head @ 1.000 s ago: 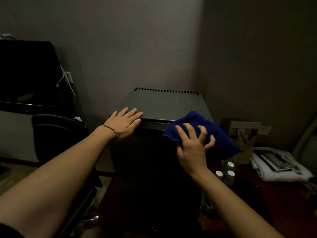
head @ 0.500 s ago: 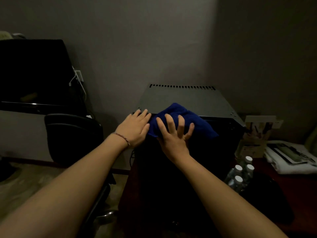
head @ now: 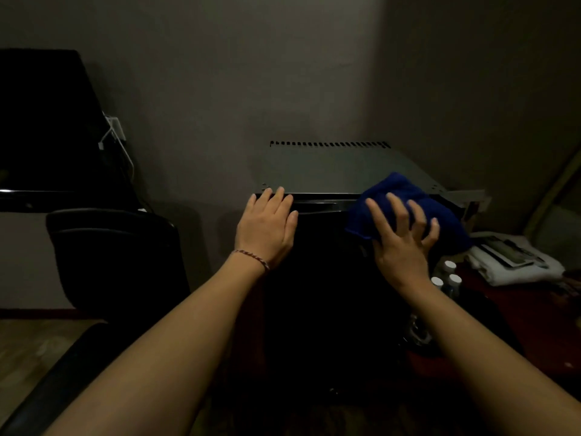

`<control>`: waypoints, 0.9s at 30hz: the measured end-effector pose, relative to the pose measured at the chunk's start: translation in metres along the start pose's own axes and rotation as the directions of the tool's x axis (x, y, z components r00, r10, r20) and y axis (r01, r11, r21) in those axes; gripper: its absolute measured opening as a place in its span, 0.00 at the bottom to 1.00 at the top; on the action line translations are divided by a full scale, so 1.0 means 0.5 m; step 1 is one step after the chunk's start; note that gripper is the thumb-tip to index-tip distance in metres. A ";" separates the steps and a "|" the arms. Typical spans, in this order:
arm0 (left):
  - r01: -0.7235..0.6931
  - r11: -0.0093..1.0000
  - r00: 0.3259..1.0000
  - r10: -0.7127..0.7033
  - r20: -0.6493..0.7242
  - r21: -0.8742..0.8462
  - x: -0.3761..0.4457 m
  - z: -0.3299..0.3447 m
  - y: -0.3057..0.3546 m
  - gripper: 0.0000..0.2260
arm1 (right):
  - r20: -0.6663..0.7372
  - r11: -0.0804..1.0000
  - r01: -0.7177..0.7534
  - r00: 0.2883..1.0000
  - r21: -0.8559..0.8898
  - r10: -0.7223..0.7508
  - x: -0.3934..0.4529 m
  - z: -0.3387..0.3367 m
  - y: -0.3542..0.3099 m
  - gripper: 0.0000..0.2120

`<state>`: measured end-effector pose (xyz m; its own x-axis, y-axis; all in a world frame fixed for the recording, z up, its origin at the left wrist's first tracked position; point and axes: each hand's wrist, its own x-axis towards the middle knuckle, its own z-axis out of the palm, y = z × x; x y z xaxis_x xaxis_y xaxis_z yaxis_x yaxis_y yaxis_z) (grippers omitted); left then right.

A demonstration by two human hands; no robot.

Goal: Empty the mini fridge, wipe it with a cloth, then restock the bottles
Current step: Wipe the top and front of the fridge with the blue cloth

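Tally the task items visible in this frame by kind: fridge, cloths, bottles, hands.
Black mini fridge with grey metal top: 1
Dark blue cloth: 1
White-capped clear plastic bottles: 3 visible beside the fridge
Bare hands: 2, left resting on the fridge's front edge, right pressing the cloth
Total: 7

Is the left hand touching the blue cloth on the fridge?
Apart. In the head view the left hand rests on the fridge's front left edge, and a stretch of bare black edge separates it from the blue cloth under the right hand.
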<state>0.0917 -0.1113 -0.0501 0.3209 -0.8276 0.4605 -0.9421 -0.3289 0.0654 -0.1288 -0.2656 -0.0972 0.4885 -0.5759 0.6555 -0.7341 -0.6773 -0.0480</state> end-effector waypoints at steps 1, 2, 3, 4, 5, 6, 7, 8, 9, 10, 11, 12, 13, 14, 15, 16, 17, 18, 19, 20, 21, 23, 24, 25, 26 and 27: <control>0.002 1.000 1.000 -0.002 -0.022 0.002 0.000 0.003 0.002 0.27 | -0.002 0.999 -0.052 0.999 -0.002 0.052 -0.013 0.001 0.023 0.34; 0.005 1.000 0.999 -0.005 -0.053 -0.001 0.000 0.008 0.003 0.27 | -0.002 0.998 -0.068 0.998 -0.011 0.068 -0.024 0.007 0.043 0.35; 0.011 1.000 0.996 -0.011 -0.089 -0.006 0.000 0.015 0.004 0.27 | 0.002 0.998 -0.055 0.998 -0.017 0.055 -0.031 0.016 0.057 0.35; 0.017 1.000 0.992 -0.018 -0.124 -0.006 0.001 0.021 0.004 0.27 | -0.001 0.999 -0.032 0.999 -0.013 0.032 -0.034 0.026 0.064 0.36; 0.022 1.000 0.986 -0.022 -0.165 -0.002 0.002 0.032 0.004 0.26 | -0.024 1.000 -0.015 1.000 0.003 0.015 -0.037 0.041 0.068 0.37; 0.024 1.000 0.978 -0.023 -0.206 0.001 0.004 0.041 0.004 0.25 | -0.056 1.000 -0.008 0.998 0.020 0.010 -0.036 0.054 0.068 0.38; 0.020 1.000 0.969 -0.018 -0.247 0.007 0.004 0.053 0.003 0.24 | -0.089 0.999 -0.009 0.996 0.036 0.012 -0.038 0.070 0.067 0.38; 0.015 1.000 0.957 -0.008 -0.291 0.021 0.005 0.062 0.001 0.23 | -0.120 0.999 -0.010 0.993 0.042 0.015 -0.039 0.086 0.067 0.39; 0.007 0.999 0.941 0.005 -0.339 0.033 0.007 0.068 -0.002 0.22 | -0.147 0.999 -0.014 0.989 0.044 0.020 -0.041 0.101 0.065 0.40; -0.009 0.999 0.920 0.026 -0.391 0.047 0.008 0.079 -0.005 0.21 | -0.177 0.999 -0.010 0.984 0.041 0.017 -0.048 0.120 0.063 0.40; -0.028 0.998 0.899 0.047 -0.436 0.051 0.010 0.087 -0.009 0.20 | -0.210 0.999 -0.002 0.978 0.041 0.010 -0.057 0.138 0.060 0.38; -0.050 0.998 0.884 0.065 -0.463 0.045 0.014 0.090 -0.013 0.20 | -0.238 0.999 0.004 0.971 0.046 0.007 -0.065 0.153 0.053 0.37; -0.076 0.997 0.873 0.081 -0.482 0.030 0.017 0.095 -0.018 0.19 | -0.259 0.998 0.005 0.966 0.056 0.010 -0.073 0.170 0.045 0.36; -0.104 0.995 0.869 0.093 -0.487 0.004 0.019 0.093 -0.023 0.20 | -0.265 0.997 0.003 0.964 0.071 0.016 -0.079 0.183 0.034 0.36; -0.130 0.991 0.869 0.102 -0.484 -0.025 0.020 0.092 -0.029 0.21 | -0.273 0.996 0.004 0.962 0.085 0.019 -0.085 0.196 0.023 0.36; -0.148 0.988 0.871 0.110 -0.478 -0.042 0.019 0.094 -0.034 0.22 | -0.288 0.996 0.001 0.957 0.094 0.027 -0.089 0.208 0.012 0.36; -0.154 0.987 0.875 0.118 -0.470 -0.039 0.018 0.097 -0.039 0.23 | -0.310 0.995 -0.010 0.950 0.098 0.040 -0.091 0.220 -0.001 0.36; -0.153 0.988 0.878 0.129 -0.461 -0.015 0.016 0.102 -0.043 0.24 | -0.327 0.996 -0.028 0.943 0.091 0.056 -0.090 0.231 -0.011 0.36; -0.142 0.990 0.877 0.135 -0.460 0.019 0.014 0.109 -0.043 0.24 | -0.339 0.996 -0.047 0.938 0.076 0.070 -0.091 0.237 -0.022 0.36; -0.121 0.991 0.872 0.134 -0.470 0.059 0.009 0.122 -0.040 0.25 | -0.356 0.997 -0.052 0.932 0.054 0.068 -0.092 0.241 -0.037 0.36; -0.092 0.992 0.864 0.124 -0.487 0.088 0.000 0.136 -0.034 0.27 | -0.376 0.999 -0.041 0.926 0.026 0.048 -0.091 0.242 -0.051 0.35; -0.046 0.994 0.856 0.092 -0.508 0.102 -0.026 0.179 -0.020 0.30 | -0.398 1.000 0.024 0.917 0.020 -0.014 -0.079 0.232 -0.077 0.36; -0.034 0.994 0.863 0.080 -0.499 0.100 -0.047 0.208 -0.016 0.32 | -0.395 0.997 0.062 0.918 0.043 -0.041 -0.068 0.221 -0.089 0.36; -0.030 0.995 0.875 0.072 -0.478 0.094 -0.071 0.240 -0.016 0.33 | -0.397 0.994 0.088 0.916 0.058 -0.057 -0.057 0.209 -0.100 0.38; -0.037 0.996 0.888 0.069 -0.456 0.079 -0.098 0.273 -0.019 0.33 | -0.408 0.994 0.095 0.911 0.055 -0.064 -0.047 0.199 -0.109 0.39; -0.051 0.997 0.897 0.072 -0.435 0.059 -0.125 0.304 -0.025 0.33 | -0.425 0.995 0.093 0.902 0.037 -0.068 -0.038 0.191 -0.118 0.39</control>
<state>0.0985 -0.1248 -0.2143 0.1782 -0.5683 0.8033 -0.9498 -0.3125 -0.0104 -0.0499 -0.2586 -0.1790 0.2904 -0.2786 0.9154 -0.6674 -0.7446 -0.0149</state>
